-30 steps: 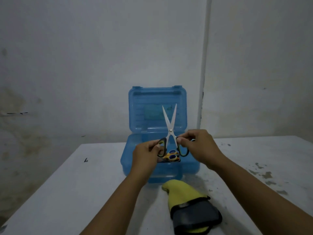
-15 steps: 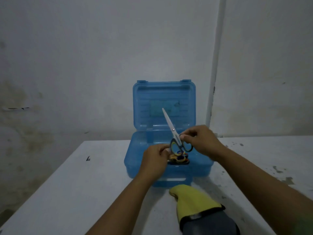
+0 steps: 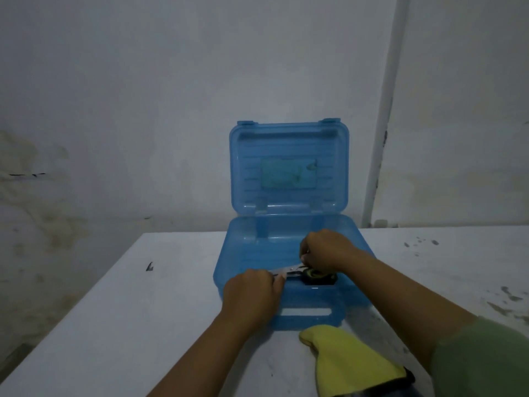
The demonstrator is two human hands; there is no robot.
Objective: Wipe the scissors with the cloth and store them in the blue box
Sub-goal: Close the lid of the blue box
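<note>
The blue box (image 3: 259, 253) stands open on the white table, its lid upright against the wall. Both my hands are low inside its front part. The scissors (image 3: 286, 272) lie flat there, blades closed and pointing left. My left hand (image 3: 253, 293) pinches the blade end. My right hand (image 3: 326, 249) grips the handle end, over another pair with yellow handles (image 3: 317, 274) in the box. The yellow cloth (image 3: 346, 365), shaped like a mitt with a black cuff, lies on the table just in front of the box.
The white table (image 3: 128, 310) has dark stains at its right side and a small dark mark on the left. A wall with a vertical white pipe (image 3: 380, 138) rises directly behind the box.
The scissors, held upright with blades spread a second ago, have been closed, tipped over to the left and lowered into the box. Both hands went down with them.
</note>
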